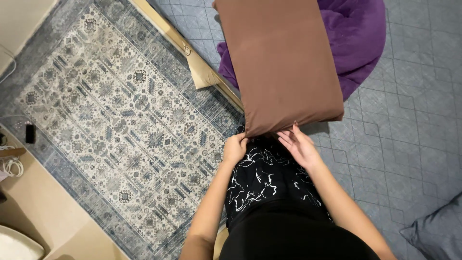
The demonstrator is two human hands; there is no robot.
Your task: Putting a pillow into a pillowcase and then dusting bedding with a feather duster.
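1. Nearest the camera, at the bottom centre, the person's black garment (pixel 269 192) with white marbled lines fills the near edge, and both bare forearms reach away from it toward the far side.
2. Left hand (pixel 235 148): closed in a fist on the near left corner of the brown pillow (pixel 286 62), fingers curled around the fabric edge.
3. Right hand (pixel 299 144): open and fairly flat, fingers spread and pointing toward the pillow's near edge; the fingertips touch the fabric at that edge, though whether they pinch it cannot be told.
4. Brown pillow: a long rectangular cushion in a smooth brown cover, running from the hands to the far edge of the view, slightly tilted to the left at its far end.
5. Purple blanket (pixel 358 43): a plush, rumpled heap lying under and to the right of the pillow, on the grey quilted cover (pixel 409 120) with a geometric stitched pattern that spreads across the right side.
6. Grey cushion (pixel 435 231): at the near right corner, well apart from the hands.
7. Patterned rug (pixel 120 120): a blue-grey and cream ornamental carpet filling the left half, on a beige floor (pixel 38 202).
8. Wooden edge (pixel 192 53): a pale frame running diagonally between rug and quilted cover, meeting the pillow near the left hand.
9. Small dark device (pixel 30 133) and white cable (pixel 12 166): at the far left border of the rug.
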